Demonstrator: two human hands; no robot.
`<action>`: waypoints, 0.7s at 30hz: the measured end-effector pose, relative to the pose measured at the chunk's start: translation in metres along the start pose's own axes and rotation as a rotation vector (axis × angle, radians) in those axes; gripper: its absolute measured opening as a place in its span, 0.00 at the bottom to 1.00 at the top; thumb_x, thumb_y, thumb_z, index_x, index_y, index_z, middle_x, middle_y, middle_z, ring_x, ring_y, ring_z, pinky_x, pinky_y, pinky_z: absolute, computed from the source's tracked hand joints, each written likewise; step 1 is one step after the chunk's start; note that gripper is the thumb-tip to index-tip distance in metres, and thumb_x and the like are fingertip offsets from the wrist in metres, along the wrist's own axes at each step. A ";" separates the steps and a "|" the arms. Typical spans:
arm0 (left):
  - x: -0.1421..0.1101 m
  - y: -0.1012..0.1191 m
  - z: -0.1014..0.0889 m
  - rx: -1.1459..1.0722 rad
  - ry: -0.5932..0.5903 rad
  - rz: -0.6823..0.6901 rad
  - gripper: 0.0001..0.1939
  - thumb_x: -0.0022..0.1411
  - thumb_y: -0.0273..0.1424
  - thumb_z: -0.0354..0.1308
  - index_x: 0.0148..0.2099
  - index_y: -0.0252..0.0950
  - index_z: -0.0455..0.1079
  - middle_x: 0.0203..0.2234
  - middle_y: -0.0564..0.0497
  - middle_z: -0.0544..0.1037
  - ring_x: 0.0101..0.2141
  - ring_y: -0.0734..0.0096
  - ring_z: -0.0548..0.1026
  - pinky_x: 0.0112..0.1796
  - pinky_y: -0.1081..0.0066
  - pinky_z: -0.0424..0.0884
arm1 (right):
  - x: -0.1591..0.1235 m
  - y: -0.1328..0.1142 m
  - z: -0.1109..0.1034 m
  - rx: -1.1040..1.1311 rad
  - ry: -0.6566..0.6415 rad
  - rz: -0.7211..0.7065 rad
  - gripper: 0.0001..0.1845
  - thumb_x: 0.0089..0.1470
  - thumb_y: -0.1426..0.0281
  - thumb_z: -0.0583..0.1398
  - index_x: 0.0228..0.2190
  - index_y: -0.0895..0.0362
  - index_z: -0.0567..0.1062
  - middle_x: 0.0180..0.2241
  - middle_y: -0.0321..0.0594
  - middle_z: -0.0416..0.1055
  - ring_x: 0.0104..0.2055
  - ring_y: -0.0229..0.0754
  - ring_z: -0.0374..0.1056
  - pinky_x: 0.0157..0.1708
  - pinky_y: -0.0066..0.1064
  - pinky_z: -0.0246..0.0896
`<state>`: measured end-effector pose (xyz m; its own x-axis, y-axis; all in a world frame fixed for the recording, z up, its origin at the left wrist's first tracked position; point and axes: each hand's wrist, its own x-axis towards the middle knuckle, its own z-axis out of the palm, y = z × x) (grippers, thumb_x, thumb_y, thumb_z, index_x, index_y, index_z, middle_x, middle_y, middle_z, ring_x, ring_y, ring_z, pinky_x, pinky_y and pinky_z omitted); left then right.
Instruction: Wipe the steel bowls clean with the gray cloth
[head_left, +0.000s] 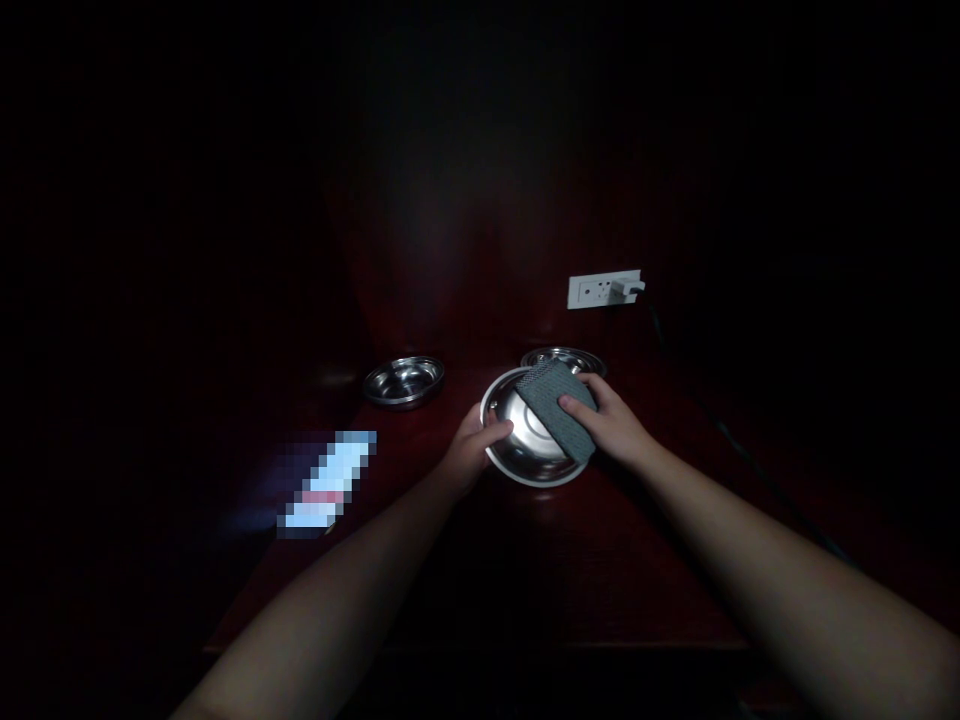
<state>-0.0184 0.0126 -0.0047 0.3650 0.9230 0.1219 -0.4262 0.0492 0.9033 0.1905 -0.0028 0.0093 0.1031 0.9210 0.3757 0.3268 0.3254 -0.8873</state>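
A shiny metal bowl (517, 455) is held tilted, its inside facing me, above the dark red table. My left hand (474, 445) grips its left rim, thumb inside and fingers behind. In my right hand (604, 415) is a grey-green scouring pad (559, 405), pinched with the thumb on top. The pad lies across the upper right of the bowl and covers part of its inside; whether it presses on the metal I cannot tell. Just behind the bowl sits a metal dish (592, 360), partly hidden by the pad and my right hand.
Another round metal dish (405, 382) stands at the back left. A lit, pixelated screen (326, 485) lies near the table's left edge. On the back wall is a white socket panel (589, 291) with a plug; a thin cable (739, 445) runs along the right. The surroundings are very dark.
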 end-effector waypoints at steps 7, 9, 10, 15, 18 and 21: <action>0.001 0.002 0.000 -0.001 -0.008 0.005 0.25 0.45 0.30 0.66 0.47 0.34 0.68 0.37 0.46 0.76 0.40 0.58 0.74 0.46 0.58 0.66 | -0.003 -0.005 0.001 0.011 -0.007 -0.003 0.23 0.46 0.54 0.62 0.40 0.53 0.67 0.36 0.39 0.71 0.37 0.45 0.68 0.36 0.36 0.64; 0.000 0.002 0.001 -0.009 0.003 -0.004 0.25 0.44 0.30 0.66 0.47 0.34 0.68 0.37 0.46 0.76 0.40 0.58 0.74 0.46 0.58 0.66 | -0.003 -0.005 0.001 0.016 -0.011 -0.005 0.23 0.46 0.54 0.62 0.40 0.53 0.67 0.35 0.38 0.71 0.36 0.44 0.68 0.35 0.36 0.64; 0.000 0.003 0.001 -0.013 0.008 -0.008 0.25 0.44 0.30 0.66 0.47 0.34 0.68 0.37 0.46 0.76 0.40 0.58 0.74 0.46 0.58 0.66 | -0.003 -0.005 0.001 0.021 -0.014 -0.006 0.23 0.46 0.54 0.62 0.40 0.53 0.67 0.35 0.38 0.71 0.36 0.44 0.68 0.35 0.36 0.65; -0.002 0.004 0.003 -0.021 0.009 -0.009 0.25 0.45 0.30 0.65 0.48 0.34 0.68 0.38 0.45 0.76 0.41 0.57 0.74 0.46 0.58 0.66 | -0.002 -0.003 0.001 0.032 -0.015 0.001 0.23 0.46 0.53 0.62 0.40 0.53 0.67 0.34 0.38 0.71 0.36 0.44 0.68 0.35 0.36 0.65; -0.001 0.004 0.002 -0.015 0.008 -0.008 0.24 0.45 0.30 0.65 0.47 0.34 0.68 0.38 0.45 0.76 0.42 0.57 0.74 0.46 0.58 0.66 | -0.002 -0.002 0.001 0.019 -0.011 0.008 0.23 0.45 0.53 0.62 0.40 0.53 0.68 0.35 0.38 0.71 0.36 0.45 0.69 0.35 0.37 0.64; 0.000 0.004 0.001 -0.006 0.001 0.004 0.24 0.45 0.31 0.65 0.47 0.34 0.69 0.39 0.46 0.76 0.42 0.57 0.74 0.47 0.58 0.65 | -0.002 -0.003 0.001 0.028 -0.012 0.005 0.23 0.45 0.53 0.62 0.40 0.53 0.67 0.34 0.38 0.71 0.36 0.45 0.69 0.35 0.37 0.65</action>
<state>-0.0193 0.0122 -0.0003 0.3627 0.9234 0.1253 -0.4324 0.0476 0.9004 0.1883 -0.0056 0.0110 0.0937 0.9250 0.3683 0.3001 0.3265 -0.8963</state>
